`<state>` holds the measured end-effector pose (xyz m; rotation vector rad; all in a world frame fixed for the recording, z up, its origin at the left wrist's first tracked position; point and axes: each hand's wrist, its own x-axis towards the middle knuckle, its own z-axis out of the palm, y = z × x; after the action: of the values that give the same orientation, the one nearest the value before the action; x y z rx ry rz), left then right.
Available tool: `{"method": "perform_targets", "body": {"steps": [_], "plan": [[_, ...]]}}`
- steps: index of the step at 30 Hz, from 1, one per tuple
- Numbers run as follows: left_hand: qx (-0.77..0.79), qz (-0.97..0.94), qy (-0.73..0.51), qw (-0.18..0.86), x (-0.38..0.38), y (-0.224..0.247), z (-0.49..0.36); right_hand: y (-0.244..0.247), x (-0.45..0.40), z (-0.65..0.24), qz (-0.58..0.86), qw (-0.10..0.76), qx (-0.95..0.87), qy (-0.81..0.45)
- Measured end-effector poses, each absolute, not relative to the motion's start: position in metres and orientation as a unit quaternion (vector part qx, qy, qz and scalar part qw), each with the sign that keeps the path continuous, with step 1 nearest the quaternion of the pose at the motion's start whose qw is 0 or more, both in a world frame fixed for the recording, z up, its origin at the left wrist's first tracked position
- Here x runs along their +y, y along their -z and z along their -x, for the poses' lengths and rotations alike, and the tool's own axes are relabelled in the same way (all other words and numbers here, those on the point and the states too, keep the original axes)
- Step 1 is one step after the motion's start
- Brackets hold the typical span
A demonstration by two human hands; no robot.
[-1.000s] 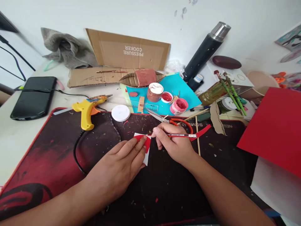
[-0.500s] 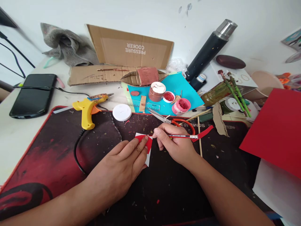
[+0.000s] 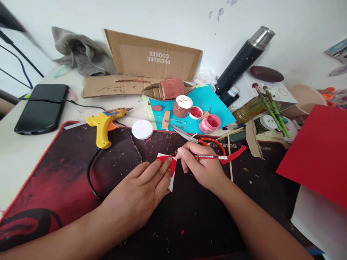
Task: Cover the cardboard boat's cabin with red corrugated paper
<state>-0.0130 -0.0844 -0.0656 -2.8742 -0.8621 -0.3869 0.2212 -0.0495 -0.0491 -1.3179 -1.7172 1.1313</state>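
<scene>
Your L hand (image 3: 143, 187) palm-down, fingers together, pressing ridged red piece (image 3: 172, 167) on white paper (image 3: 171, 185), your R hand (image 3: 202, 164) pinching slim pencil (image 3: 208, 156) w/ metal ferrule, both over dark mat (image 3: 200, 224).

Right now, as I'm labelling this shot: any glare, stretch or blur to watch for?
Head view: soft light, faint shadows; highlights on the flask's steel cap; wide-angle stretch toward the edges; orange bits at far right look blurred, while the scissors look fairly sharp.

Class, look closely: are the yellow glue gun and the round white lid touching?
Apart. The head view plainly shows dark mat between the yellow glue gun and the white lid.
</scene>
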Motion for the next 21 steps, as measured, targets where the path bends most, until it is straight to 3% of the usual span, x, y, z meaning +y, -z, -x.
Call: {"method": "perform_targets", "body": {"steps": [21], "plan": [[-0.284,0.948,0.128,0.059,-0.0841,0.0656,0.0124,0.0493,-0.0466,-0.2181,0.500,0.330,-0.660,-0.455]]}}
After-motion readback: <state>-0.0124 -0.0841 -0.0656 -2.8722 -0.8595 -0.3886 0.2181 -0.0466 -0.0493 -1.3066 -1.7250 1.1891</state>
